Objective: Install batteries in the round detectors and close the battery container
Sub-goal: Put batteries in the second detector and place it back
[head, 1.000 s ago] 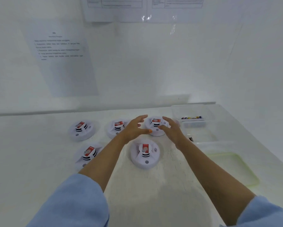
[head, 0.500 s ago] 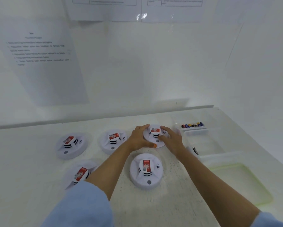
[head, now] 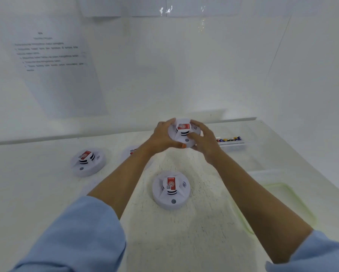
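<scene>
Item 1: held detector (head: 182, 132), red label up; we find it gripped at the rim by left hand (head: 161, 137) and right hand (head: 206, 143), fingers curled round it, at the far middle of the tabletop (head: 184, 242). We count 3 more lying flat: near detector (head: 171, 190), left detector (head: 88, 161), half-hidden detector (head: 132, 152) behind the left forearm. The battery container (head: 232, 145), open-topped, sits just right of the hands.

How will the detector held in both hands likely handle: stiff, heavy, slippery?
Probably rigid: the detector shows no flex between the left hand and right hand. Likely light, as fingers alone hold it. Its smooth plastic may slip.
</scene>
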### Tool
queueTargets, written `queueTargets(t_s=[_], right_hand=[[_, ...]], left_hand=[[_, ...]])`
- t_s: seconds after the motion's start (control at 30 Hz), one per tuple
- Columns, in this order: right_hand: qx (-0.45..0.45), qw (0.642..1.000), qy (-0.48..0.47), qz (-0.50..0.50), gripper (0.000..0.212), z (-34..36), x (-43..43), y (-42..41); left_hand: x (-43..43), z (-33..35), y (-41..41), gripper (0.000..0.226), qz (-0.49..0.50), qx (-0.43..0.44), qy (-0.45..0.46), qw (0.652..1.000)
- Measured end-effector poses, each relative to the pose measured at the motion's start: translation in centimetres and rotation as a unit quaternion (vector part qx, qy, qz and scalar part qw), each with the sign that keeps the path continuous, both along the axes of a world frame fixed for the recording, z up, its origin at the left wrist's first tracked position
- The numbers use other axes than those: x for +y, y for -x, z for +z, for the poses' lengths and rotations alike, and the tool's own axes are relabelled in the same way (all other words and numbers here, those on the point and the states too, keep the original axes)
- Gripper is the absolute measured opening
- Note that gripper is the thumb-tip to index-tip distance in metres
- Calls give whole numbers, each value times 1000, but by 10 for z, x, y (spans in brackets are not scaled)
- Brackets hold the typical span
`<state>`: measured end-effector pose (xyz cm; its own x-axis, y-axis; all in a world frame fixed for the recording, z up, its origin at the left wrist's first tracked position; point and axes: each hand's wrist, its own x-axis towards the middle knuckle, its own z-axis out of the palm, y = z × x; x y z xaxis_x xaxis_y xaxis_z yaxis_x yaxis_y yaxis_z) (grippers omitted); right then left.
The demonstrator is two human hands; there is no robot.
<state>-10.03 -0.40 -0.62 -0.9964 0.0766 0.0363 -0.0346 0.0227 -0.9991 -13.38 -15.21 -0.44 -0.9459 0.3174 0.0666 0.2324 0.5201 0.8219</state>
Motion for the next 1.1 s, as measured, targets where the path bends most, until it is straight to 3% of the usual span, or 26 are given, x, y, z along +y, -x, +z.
queueTargets(t_s=[0.13, 0.23, 0.33, 0.43, 0.5, 0.63, 0.73, 0.9, 1.1], right_hand=[[29, 999, 20, 21, 45, 23, 19, -1], [91, 994, -49, 41, 54, 36, 43, -5], [153, 975, -142, 76, 64, 50, 72, -14], [146, 972, -131, 132, 63, 58, 104, -21], [96, 985, -38, 141, 54, 61, 128, -23], [-17, 988, -32, 152, 39, 52, 168, -25], [-97, 964, 30, 246, 38, 40, 178, -29], [-68, 957, 117, 255, 40, 34, 187, -25], [-25, 976, 21, 216, 44, 28, 193, -23]], left_hand=[[20, 24, -1, 119, 17, 42, 57, 997], [46, 33, -10, 118, 5, 76, 77, 994], [72, 33, -17, 123, 6, 67, 38, 997], [95, 34, -29, 115, 10, 38, -53, 998], [109, 33, -40, 107, 7, -3, -164, 986], [136, 23, -57, 104, -40, -38, -298, 953], [153, 18, -64, 94, -95, -64, -294, 949], [159, 9, -65, 99, -79, -44, -251, 964], [154, 1, -72, 113, 1, 44, -182, 982]])
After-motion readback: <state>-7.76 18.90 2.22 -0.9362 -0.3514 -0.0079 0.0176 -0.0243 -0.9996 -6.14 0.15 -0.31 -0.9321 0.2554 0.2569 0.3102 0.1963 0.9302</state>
